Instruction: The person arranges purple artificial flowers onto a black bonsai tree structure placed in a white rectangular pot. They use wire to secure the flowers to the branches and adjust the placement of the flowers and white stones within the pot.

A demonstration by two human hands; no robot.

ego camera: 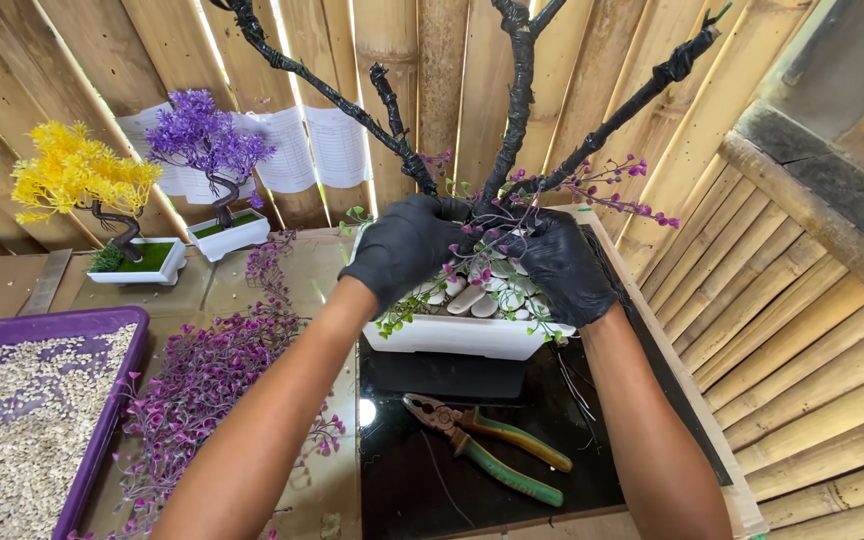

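- Purple plastic tray of pale gravel point(102, 330) sits at the bench's left edge.
- Left hand point(402, 250) and right hand point(562, 265), fingers curled, grip the black-wrapped branching trunk point(517, 110) in the white rectangular pot point(452, 335).
- Green-handled pliers point(487, 445) lie on open bench nearby.

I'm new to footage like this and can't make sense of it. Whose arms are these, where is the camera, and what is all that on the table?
There is no machine here. The camera sits on a person's head and looks down, so the two arms reaching forward are that person's own. Both hands wear black gloves. The left hand and right hand press around the base of a bare black branched trunk standing in a white rectangular pot filled with pale pebbles and small sprigs. Nearer lie pliers with green and yellow handles. To the left are a heap of purple artificial sprigs, a purple tray of pale grit, and two finished little trees, one yellow, one purple.
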